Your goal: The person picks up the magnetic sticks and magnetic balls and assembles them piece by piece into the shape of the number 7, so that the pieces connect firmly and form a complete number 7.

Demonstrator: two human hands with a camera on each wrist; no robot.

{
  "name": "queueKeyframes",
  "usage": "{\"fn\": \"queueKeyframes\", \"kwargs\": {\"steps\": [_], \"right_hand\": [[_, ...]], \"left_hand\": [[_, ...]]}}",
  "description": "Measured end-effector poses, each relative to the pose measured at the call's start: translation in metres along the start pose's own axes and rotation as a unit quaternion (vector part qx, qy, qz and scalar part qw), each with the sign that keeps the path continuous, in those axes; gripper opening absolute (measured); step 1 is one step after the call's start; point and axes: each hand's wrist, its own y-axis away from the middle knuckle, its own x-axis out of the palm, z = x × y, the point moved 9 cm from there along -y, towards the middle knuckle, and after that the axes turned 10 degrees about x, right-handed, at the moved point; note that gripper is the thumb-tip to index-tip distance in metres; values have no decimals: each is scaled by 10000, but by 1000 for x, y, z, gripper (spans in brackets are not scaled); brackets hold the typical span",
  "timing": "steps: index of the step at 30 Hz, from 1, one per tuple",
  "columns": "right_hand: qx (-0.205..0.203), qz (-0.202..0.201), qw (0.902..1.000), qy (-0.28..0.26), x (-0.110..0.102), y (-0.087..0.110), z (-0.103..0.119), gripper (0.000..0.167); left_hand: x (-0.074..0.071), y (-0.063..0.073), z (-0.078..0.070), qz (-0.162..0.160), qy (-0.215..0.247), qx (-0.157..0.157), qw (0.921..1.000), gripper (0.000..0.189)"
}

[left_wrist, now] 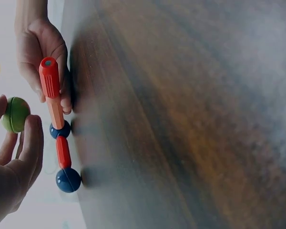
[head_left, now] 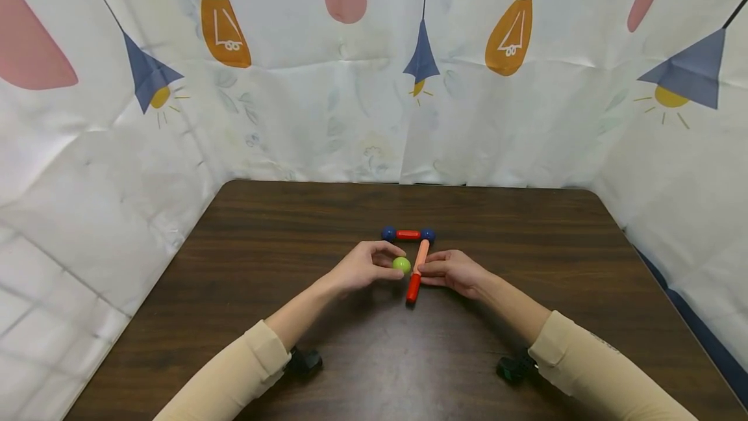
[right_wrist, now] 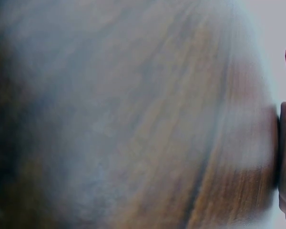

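Note:
My left hand (head_left: 365, 266) pinches a lime-green ball (head_left: 401, 265) between thumb and fingers, just above the table. Close by on the right, my right hand (head_left: 458, 273) holds an orange rod (head_left: 422, 253) near where it joins a ribbed red rod (head_left: 413, 288). In the left wrist view, the far end of the orange rod meets a dark blue ball (left_wrist: 60, 129). From that ball a shorter red rod (left_wrist: 63, 151) runs to a second blue ball (left_wrist: 68, 180). The green ball is apart from these pieces. Only an edge of my right hand shows in the right wrist view.
A dark wood-grain table (head_left: 280, 213) lies under the pieces. White sheeting (head_left: 327, 115) printed with lamps and bulbs hangs behind and at both sides of it. Black wrist devices sit below both cuffs, the left one (head_left: 306, 362) near the tabletop.

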Motion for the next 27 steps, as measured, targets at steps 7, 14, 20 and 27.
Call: {"fn": "queueKeyframes", "kwargs": {"steps": [7, 14, 20, 27], "right_hand": [[-10, 9, 10000, 11, 1, 1, -1, 41], [-6, 11, 10000, -30, 2, 2, -1, 41], [26, 48, 10000, -83, 1, 2, 0, 44], [11, 57, 10000, -43, 1, 2, 1, 42]], "left_hand": [[7, 7, 2, 265, -82, -39, 9996, 37], [14, 18, 2, 485, -199, -91, 9986, 34], [17, 28, 7, 473, -134, -191, 9986, 35], [27, 37, 15, 414, 110, -405, 9983, 32]]}}
